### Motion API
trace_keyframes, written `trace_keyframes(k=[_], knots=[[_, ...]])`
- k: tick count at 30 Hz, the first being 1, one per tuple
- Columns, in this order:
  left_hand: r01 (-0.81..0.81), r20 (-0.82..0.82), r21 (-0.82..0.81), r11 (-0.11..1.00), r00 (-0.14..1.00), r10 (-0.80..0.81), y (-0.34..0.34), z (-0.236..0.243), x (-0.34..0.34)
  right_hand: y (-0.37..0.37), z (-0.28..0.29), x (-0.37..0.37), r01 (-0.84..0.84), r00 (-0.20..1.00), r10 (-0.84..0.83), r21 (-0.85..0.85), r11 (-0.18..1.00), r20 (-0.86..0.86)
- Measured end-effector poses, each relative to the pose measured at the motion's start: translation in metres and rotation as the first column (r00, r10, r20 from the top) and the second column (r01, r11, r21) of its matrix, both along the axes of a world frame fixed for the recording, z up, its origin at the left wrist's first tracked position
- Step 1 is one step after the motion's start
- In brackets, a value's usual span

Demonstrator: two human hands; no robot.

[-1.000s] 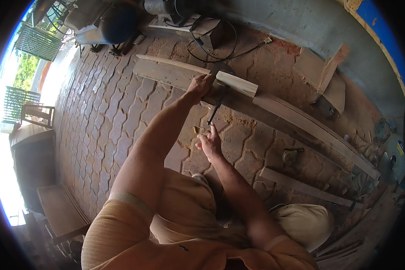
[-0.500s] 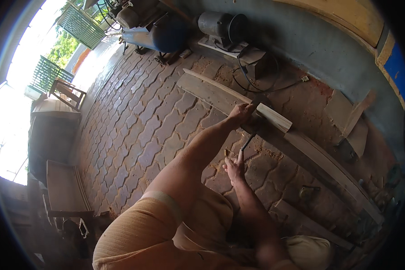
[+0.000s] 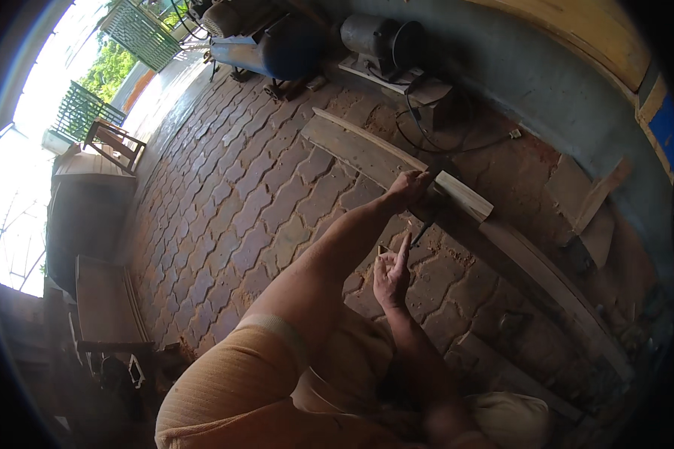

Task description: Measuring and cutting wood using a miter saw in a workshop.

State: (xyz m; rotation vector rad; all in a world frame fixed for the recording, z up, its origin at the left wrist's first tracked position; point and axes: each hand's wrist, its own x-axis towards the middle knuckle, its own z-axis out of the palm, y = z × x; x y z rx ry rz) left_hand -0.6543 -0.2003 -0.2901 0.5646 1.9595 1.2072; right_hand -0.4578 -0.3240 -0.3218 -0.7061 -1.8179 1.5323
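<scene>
My left hand (image 3: 410, 187) is closed round a dark metal fitting (image 3: 439, 175) on a long wooden plank (image 3: 344, 150), beside a short pale board (image 3: 463, 196). Below it, my right hand (image 3: 391, 273) holds a small yellow piece (image 3: 381, 251) by the thumb, its index finger raised against a dark metal rod (image 3: 425, 232) that slants down from the fitting. The fitting is mostly hidden by my left hand and shadow. Further planks (image 3: 547, 284) run on to the lower right.
A blue tank machine (image 3: 273, 52) and grey motor (image 3: 374, 41) with a cable stand at the back. Wood offcuts (image 3: 599, 194) lie by the wall (image 3: 539, 75). At left are a wooden stool (image 3: 112, 146) and stacked boards (image 3: 105, 299) on the paved floor (image 3: 225, 187).
The view has shifted, so the scene sits further right and lower. My left hand stays on the fitting; my right hand has turned slightly, its index finger shifting on the rod.
</scene>
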Motion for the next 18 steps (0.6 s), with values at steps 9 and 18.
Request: trace_keyframes(k=[9,18], knots=[[-0.004,0.108,0.075,0.997,0.994,-0.004,0.004,-0.012,-0.004,0.013,-0.014,-0.002,0.093,0.995,-0.047,-0.599,0.795,0.092],[0.015,0.115,0.051,0.999,0.993,-0.021,0.005,-0.008,-0.003,0.021,0.003,-0.012,-0.310,0.950,0.238,-0.548,0.777,-0.200]])
